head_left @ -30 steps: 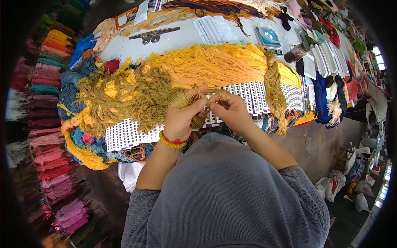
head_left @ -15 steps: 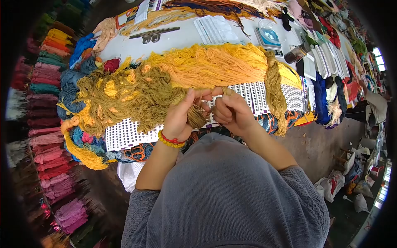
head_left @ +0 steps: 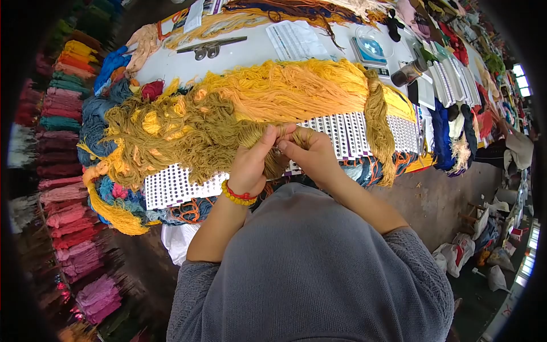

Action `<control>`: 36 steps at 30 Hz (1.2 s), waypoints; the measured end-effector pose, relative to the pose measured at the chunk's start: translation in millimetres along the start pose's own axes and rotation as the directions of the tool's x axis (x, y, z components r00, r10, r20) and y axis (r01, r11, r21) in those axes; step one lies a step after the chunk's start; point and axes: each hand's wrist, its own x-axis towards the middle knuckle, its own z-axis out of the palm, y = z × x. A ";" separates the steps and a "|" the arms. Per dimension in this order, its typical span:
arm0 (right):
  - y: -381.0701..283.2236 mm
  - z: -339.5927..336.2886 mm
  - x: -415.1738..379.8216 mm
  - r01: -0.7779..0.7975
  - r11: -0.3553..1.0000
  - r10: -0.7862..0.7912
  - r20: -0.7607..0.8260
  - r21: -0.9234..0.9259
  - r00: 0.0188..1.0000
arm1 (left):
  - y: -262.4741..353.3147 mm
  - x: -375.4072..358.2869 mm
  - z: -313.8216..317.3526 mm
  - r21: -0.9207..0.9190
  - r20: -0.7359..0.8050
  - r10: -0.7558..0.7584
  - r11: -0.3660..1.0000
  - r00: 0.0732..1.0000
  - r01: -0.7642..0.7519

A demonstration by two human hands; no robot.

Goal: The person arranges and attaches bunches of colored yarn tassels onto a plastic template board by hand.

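My left hand (head_left: 251,162), with a red and yellow bracelet on its wrist, grips olive yarn (head_left: 250,134) near the front edge of the table. Close beside it, my right hand (head_left: 312,155) is closed with thumb and fingers pinching a small loop of the same yarn (head_left: 302,135). The two hands almost touch at the fingertips. Leftward from them spreads a tangled olive heap (head_left: 188,137) with yellow tufts. Behind lies a long bundle of yellow and peach yarn (head_left: 302,85). A separate olive hank (head_left: 377,125) hangs over the right part of the bundle.
White cards with rows of dark holes (head_left: 342,134) lie under the yarn. Farther back are a metal clamp (head_left: 211,48), printed paper (head_left: 296,41), a scale (head_left: 370,51) and a dark jar (head_left: 409,74). Coloured hanks (head_left: 65,196) line the left side.
My hands have drawn closer together. The right hand has turned, its thumb now meeting the yarn near the left fingers, and the stretched strand between them has shortened.
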 end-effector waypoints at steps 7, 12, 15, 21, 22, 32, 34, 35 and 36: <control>-3.8 5.9 -1.1 0.086 0.994 -0.081 -0.079 0.062 0.994 | -5.4 2.2 1.3 0.099 -0.033 0.172 0.981 0.984 -0.168; -11.7 -18.8 -1.9 0.130 0.855 -0.182 -0.055 -0.502 0.982 | -13.1 10.7 -18.0 -0.036 -0.062 0.192 0.980 0.980 -0.194; -13.0 -36.2 5.3 0.253 0.341 -0.499 0.054 -0.905 0.865 | -13.8 12.2 -38.9 -0.179 -0.106 0.099 0.977 0.989 -0.117; -11.3 -44.6 26.2 0.048 0.828 -0.104 0.069 0.558 0.992 | -30.2 33.0 -129.3 -0.591 -0.066 -0.003 0.806 0.998 -0.036; -4.7 -57.2 35.7 0.013 0.698 -0.081 0.061 0.716 0.995 | -29.6 35.0 -154.9 -0.646 -0.074 -0.009 0.762 0.997 -0.041; 36.6 -272.6 56.6 0.168 0.719 0.190 -0.422 0.675 0.886 | 94.6 -22.1 -364.9 0.216 -0.843 0.283 0.957 0.457 -0.192; 38.4 -322.2 48.0 0.164 0.733 0.197 -0.436 0.660 0.878 | 125.3 -37.4 -402.8 0.338 -0.799 0.370 0.928 0.474 -0.155; 35.0 -340.4 43.2 0.215 0.778 0.212 -0.568 0.591 0.795 | 147.1 -47.3 -409.8 0.398 -0.759 0.412 0.907 0.504 -0.140; 53.3 -401.2 35.1 0.181 0.878 0.092 -0.528 0.443 0.844 | 170.8 -54.9 -415.1 0.387 -0.846 0.353 0.922 0.401 0.005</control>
